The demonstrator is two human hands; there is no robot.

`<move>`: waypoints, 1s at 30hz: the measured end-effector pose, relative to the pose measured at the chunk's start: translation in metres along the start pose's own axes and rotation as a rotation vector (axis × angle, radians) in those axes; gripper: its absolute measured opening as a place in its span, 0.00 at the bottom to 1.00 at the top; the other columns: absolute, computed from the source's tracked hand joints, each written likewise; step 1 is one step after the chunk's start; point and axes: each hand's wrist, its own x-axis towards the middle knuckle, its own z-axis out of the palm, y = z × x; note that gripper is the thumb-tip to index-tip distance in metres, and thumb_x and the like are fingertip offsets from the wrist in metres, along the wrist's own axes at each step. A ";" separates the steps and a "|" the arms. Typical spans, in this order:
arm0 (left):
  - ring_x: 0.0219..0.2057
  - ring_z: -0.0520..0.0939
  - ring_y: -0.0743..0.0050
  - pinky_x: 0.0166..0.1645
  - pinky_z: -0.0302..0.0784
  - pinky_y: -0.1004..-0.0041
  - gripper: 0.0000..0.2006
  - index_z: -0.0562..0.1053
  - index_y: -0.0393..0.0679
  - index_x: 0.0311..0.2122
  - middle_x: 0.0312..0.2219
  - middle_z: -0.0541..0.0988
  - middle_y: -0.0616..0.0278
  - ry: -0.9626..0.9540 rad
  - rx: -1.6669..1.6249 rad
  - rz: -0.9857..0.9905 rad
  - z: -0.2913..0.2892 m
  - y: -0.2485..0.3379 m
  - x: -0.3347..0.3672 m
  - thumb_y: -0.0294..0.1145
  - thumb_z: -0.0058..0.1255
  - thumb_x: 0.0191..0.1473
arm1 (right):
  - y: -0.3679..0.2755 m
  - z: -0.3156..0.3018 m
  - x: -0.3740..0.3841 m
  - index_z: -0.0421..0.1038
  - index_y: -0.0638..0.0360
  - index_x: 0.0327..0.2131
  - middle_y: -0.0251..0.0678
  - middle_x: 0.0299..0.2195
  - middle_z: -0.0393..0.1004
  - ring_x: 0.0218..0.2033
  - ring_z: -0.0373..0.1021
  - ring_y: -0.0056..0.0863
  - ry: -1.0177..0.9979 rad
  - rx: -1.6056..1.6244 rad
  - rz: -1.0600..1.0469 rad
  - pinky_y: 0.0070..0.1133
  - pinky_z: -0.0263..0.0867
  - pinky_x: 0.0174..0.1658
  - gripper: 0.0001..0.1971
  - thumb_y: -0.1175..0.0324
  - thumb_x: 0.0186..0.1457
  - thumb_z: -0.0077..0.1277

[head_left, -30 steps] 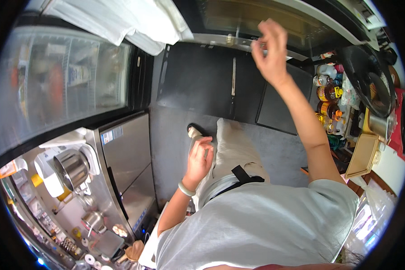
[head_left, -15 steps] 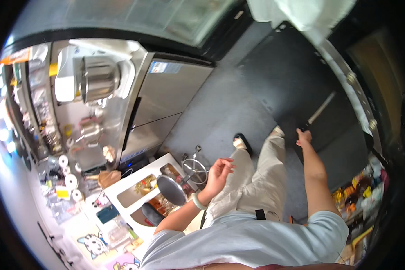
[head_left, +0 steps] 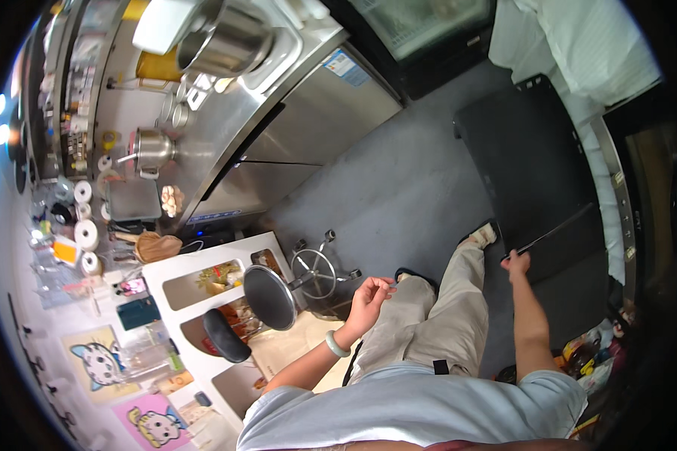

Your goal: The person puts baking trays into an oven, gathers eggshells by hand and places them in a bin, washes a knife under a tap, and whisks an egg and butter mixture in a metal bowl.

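The left hand (head_left: 370, 297) hangs in the air in front of the person's waist, palm turned up, fingers loosely curled and half open, with nothing in it; a pale green bangle (head_left: 336, 345) circles the wrist just behind it. Directly left of this hand stands a black swivel stool (head_left: 270, 298) with a round seat, and beyond the stool its chrome wheel-shaped base (head_left: 314, 272) rests on the grey floor (head_left: 399, 188). Further left of the hand a white counter (head_left: 203, 301) with open cut-outs holds small coloured items.

The right hand (head_left: 517, 263) is stretched downward beside the right leg of the beige trousers (head_left: 444, 316), fingers bent, but it is too small to tell whether it grips anything. It lies over the edge of a black floor mat (head_left: 534, 173), next to a thin pale line across that mat. Just left of this hand a light slipper (head_left: 483, 235) shows on the forward foot.

Far beyond the left hand, a stainless steel cabinet (head_left: 316, 113) carries a steel pitcher (head_left: 154, 146) and a large steel pot (head_left: 222, 37).
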 end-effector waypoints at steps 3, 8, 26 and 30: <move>0.38 0.74 0.77 0.42 0.70 0.78 0.05 0.67 0.40 0.35 0.41 0.72 0.58 -0.005 -0.056 0.068 -0.038 -0.016 -0.032 0.30 0.43 0.57 | -0.002 0.010 -0.108 0.60 0.65 0.27 0.39 0.19 0.69 0.10 0.67 0.25 -0.304 -0.130 -0.251 0.22 0.67 0.13 0.05 0.77 0.45 0.46; 0.34 0.72 0.87 0.41 0.68 0.82 0.05 0.69 0.36 0.33 0.38 0.74 0.62 0.043 -0.124 0.219 -0.093 -0.020 -0.085 0.27 0.45 0.55 | -0.019 0.069 -0.275 0.59 0.64 0.24 0.35 0.14 0.66 0.12 0.66 0.22 -0.713 -0.545 -0.682 0.22 0.63 0.16 0.08 0.75 0.44 0.50; 0.37 0.75 0.82 0.40 0.69 0.83 0.05 0.69 0.37 0.32 0.40 0.73 0.59 0.422 -0.285 0.486 -0.241 0.022 -0.122 0.28 0.47 0.54 | -0.145 0.277 -0.543 0.59 0.67 0.26 0.53 0.21 0.70 0.26 0.68 0.52 -1.218 -0.791 -1.450 0.36 0.64 0.28 0.14 0.68 0.41 0.52; 0.41 0.74 0.78 0.47 0.67 0.78 0.04 0.69 0.36 0.32 0.38 0.74 0.57 0.489 -0.340 0.474 -0.267 0.053 -0.084 0.25 0.46 0.54 | -0.221 0.357 -0.509 0.60 0.66 0.26 0.54 0.22 0.70 0.27 0.68 0.53 -1.089 -0.908 -1.561 0.38 0.66 0.31 0.13 0.69 0.40 0.52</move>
